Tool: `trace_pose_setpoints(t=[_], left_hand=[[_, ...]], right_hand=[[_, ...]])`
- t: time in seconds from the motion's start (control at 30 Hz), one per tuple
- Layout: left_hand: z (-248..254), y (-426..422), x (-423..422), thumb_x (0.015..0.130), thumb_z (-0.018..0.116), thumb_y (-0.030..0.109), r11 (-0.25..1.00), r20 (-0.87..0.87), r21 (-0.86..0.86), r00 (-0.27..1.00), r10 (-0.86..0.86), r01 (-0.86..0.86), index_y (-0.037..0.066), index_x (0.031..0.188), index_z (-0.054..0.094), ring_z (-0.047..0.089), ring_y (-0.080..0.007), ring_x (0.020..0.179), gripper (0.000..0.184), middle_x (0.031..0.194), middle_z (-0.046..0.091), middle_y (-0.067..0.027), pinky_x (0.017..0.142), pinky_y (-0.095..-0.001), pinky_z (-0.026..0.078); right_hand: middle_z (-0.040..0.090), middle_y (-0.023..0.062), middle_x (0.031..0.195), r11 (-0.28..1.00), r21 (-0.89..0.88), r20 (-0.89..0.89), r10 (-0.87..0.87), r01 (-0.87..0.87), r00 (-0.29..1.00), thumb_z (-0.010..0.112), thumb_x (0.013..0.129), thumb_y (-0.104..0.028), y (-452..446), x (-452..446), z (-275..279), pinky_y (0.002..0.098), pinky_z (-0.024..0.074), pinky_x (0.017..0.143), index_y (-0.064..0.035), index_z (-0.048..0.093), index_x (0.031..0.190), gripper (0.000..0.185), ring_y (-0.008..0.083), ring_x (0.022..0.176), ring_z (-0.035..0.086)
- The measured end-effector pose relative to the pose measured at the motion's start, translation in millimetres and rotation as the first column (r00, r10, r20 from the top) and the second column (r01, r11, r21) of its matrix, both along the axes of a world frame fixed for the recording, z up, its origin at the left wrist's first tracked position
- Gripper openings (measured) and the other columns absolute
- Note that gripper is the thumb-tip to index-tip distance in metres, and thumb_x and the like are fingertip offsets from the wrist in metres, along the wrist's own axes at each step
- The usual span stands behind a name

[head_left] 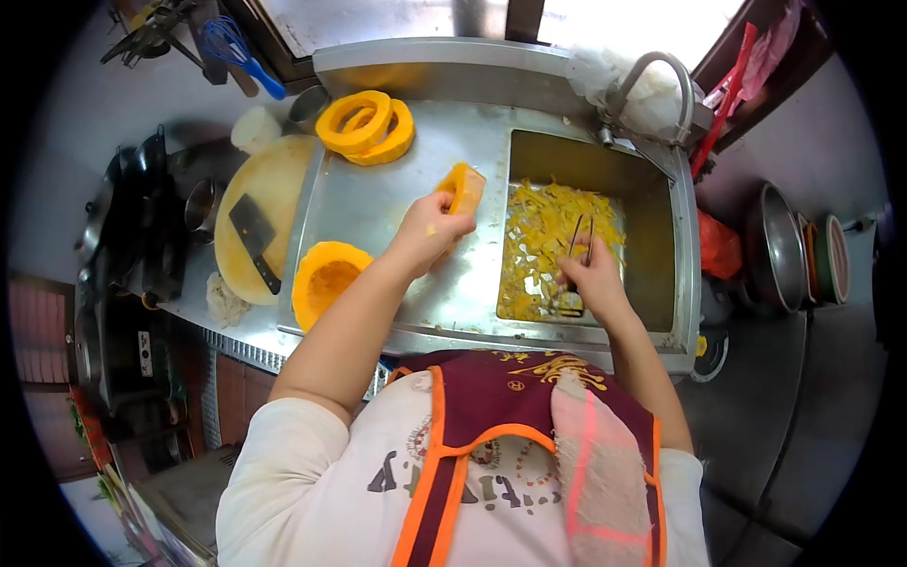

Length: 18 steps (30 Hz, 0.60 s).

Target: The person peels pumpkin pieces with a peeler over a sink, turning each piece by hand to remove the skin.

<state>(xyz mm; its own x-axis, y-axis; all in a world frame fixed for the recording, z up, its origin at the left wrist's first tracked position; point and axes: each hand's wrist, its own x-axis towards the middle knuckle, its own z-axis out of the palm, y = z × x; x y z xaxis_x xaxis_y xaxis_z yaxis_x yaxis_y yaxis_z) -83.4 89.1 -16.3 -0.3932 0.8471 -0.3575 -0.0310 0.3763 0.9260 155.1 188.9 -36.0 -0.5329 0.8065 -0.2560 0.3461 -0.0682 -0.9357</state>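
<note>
My left hand (pixel 430 234) grips a thick orange pumpkin ring (pixel 468 187) over the steel drainboard, just left of the sink. Fingers closed, my right hand (pixel 597 282) holds a slim peeler (pixel 571 304) with a narrow metal frame above the sink basin (pixel 652 236). Yellow pumpkin peelings (pixel 543 241) lie scattered over the basin floor beneath it. Stacked pumpkin rings (pixel 353 123) rest at the back left of the drainboard. A hollowed pumpkin piece (pixel 321 274) sits near its front left corner, beside my left forearm.
A round cutting board (pixel 283 180) left of the drainboard carries a cleaver (pixel 251 227). The faucet (pixel 688 94) arches over the sink's back right corner. A crumpled cloth (pixel 225 302) lies by the board. Metal bowls (pixel 779 248) stand at the right.
</note>
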Motion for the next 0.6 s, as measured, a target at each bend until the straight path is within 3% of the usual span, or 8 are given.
trace_pose_setpoints(t=[0.03, 0.1, 0.23, 0.37, 0.4, 0.5, 0.6], left_hand=[[2.5, -6.4, 6.7, 0.067, 0.063, 0.010, 0.999, 0.201, 0.029, 0.980, 0.014, -0.020, -0.003, 0.090, 0.054, 0.052, -0.0150, 0.062, 0.027, 0.072, 0.055, -0.0079, 0.057, -0.0269, 0.042], [8.4, -22.7, 28.9, 0.068, 0.063, 0.009, 0.997, 0.270, 0.078, 0.962, -0.038, 0.018, -0.001, 0.089, 0.054, 0.048, -0.0081, 0.058, 0.026, 0.072, 0.053, -0.0033, 0.052, -0.0225, 0.039], [15.0, -37.6, 60.3, 0.064, 0.063, 0.005, 0.990, 0.229, -0.028, 0.965, -0.128, 0.138, 0.001, 0.091, 0.053, 0.050, -0.0085, 0.061, 0.029, 0.075, 0.055, -0.0027, 0.056, -0.0221, 0.040], [15.8, -39.7, 73.3, 0.065, 0.064, 0.006, 0.978, 0.022, -0.033, 0.978, -0.207, 0.207, 0.001, 0.091, 0.053, 0.051, -0.0099, 0.062, 0.029, 0.074, 0.055, -0.0023, 0.057, -0.0240, 0.041], [15.5, -39.5, 75.0, 0.065, 0.064, 0.007, 0.972, -0.042, -0.049, 0.972, -0.233, 0.231, 0.001, 0.091, 0.053, 0.051, -0.0103, 0.063, 0.030, 0.074, 0.055, -0.0026, 0.057, -0.0245, 0.042], [23.5, -37.5, 82.3, 0.064, 0.064, 0.008, 0.964, -0.104, -0.080, 0.960, -0.260, 0.252, 0.000, 0.092, 0.053, 0.052, -0.0109, 0.064, 0.031, 0.074, 0.056, -0.0041, 0.059, -0.0253, 0.043], [30.2, -34.9, 86.0, 0.063, 0.063, 0.009, 0.963, -0.085, -0.081, 0.961, -0.262, 0.255, 0.000, 0.090, 0.053, 0.053, -0.0116, 0.065, 0.030, 0.074, 0.057, -0.0055, 0.061, -0.0259, 0.043]], right_hand=[[0.051, 0.0043, 0.061, 0.985, -0.148, -0.142, -0.106, 0.085, 0.984, 0.061, 0.078, -0.012, 1.3, -4.7, 0.4, 0.0267, 0.0439, 0.052, -0.0004, 0.046, 0.098, 0.026, 0.0126, 0.058, 0.053], [0.050, 0.0040, 0.063, 0.871, -0.456, -0.359, -0.366, 0.181, 0.859, 0.059, 0.080, -0.011, 3.5, -15.0, -0.1, 0.0277, 0.0459, 0.053, -0.0027, 0.047, 0.094, 0.021, 0.0140, 0.057, 0.053], [0.048, 0.0038, 0.068, 0.768, -0.616, -0.432, -0.515, 0.174, 0.740, 0.058, 0.081, -0.011, 3.5, -29.5, 22.5, 0.0301, 0.0483, 0.057, -0.0064, 0.047, 0.083, 0.012, 0.0158, 0.055, 0.052], [0.054, 0.0079, 0.075, 0.843, -0.509, -0.593, -0.490, 0.173, 0.639, 0.057, 0.082, -0.008, -15.7, -52.3, 44.6, 0.0297, 0.0480, 0.062, -0.0039, 0.038, 0.107, 0.032, 0.0161, 0.061, 0.055], [0.057, 0.0094, 0.075, 0.887, -0.432, -0.596, -0.417, 0.164, 0.686, 0.058, 0.081, -0.008, -20.4, -55.0, 46.7, 0.0292, 0.0477, 0.063, -0.0014, 0.030, 0.115, 0.045, 0.0156, 0.064, 0.057], [0.058, 0.0095, 0.071, 0.946, -0.222, -0.469, -0.317, 0.237, 0.825, 0.060, 0.080, -0.009, -34.5, -64.8, 41.6, 0.0275, 0.0464, 0.060, 0.0014, 0.031, 0.113, 0.046, 0.0143, 0.063, 0.057], [0.059, 0.0090, 0.067, 0.954, -0.208, -0.465, -0.291, 0.216, 0.836, 0.058, 0.079, -0.008, -38.2, -69.0, 34.3, 0.0244, 0.0427, 0.055, 0.0020, 0.031, 0.112, 0.044, 0.0123, 0.060, 0.056]])
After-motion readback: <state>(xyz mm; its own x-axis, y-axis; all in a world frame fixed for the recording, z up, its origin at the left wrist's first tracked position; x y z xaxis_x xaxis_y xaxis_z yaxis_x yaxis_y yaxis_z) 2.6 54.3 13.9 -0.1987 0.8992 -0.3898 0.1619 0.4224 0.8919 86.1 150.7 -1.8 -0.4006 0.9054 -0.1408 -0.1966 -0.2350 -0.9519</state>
